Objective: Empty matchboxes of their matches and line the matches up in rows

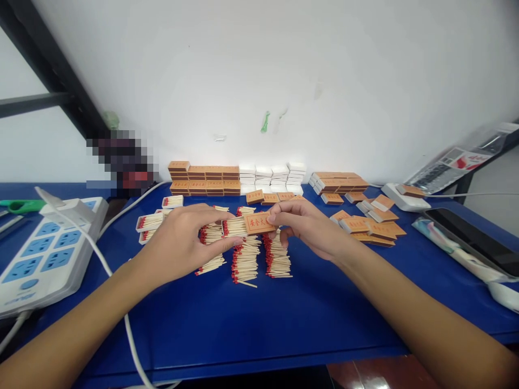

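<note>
My left hand pinches a white matchbox tray full of red-headed matches by its left end. The fingers of my right hand grip an orange matchbox sleeve with red print. The tray's right part is inside the sleeve, while its left part sticks out with the matches showing. Both are held above loose piles of matches on the blue table. Beside my left hand, partly covered by it, lie several filled trays.
Orange matchboxes and white trays are stacked along the wall. Orange sleeves lie in a heap at right, near a phone. A power strip sits at left, its white cable crossing the blue table.
</note>
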### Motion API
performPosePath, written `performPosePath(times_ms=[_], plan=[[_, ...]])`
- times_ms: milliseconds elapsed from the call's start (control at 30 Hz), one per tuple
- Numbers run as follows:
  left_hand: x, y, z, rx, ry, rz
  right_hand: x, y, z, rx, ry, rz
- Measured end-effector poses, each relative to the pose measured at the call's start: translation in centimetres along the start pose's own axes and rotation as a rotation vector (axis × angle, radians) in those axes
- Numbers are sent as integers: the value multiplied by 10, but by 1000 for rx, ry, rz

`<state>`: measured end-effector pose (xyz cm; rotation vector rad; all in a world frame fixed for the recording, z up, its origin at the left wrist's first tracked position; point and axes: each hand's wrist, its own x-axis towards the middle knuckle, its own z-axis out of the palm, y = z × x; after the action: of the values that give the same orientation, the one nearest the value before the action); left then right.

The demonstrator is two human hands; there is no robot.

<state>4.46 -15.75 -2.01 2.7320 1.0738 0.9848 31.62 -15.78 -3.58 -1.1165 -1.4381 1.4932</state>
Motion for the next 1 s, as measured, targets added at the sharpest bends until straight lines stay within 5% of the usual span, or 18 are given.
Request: performPosePath(times_ms=[200,333,533,733,1000], plan=[[4,-5,-14,33,28,-26,1,-7,-9,2,84,-51],[-2,-16,-42,108,-18,-119,3,-20,-30,-61,193,-12],[-55,-23,-86,327,11,-443,7,-25,-64,-304,291,28],[-108,-33,-88,350,-119,-557,14,-17,-74,-364,386,67],[-108,-50,-89,264,-195,-449,15,-18,-78,-434,464,108]])
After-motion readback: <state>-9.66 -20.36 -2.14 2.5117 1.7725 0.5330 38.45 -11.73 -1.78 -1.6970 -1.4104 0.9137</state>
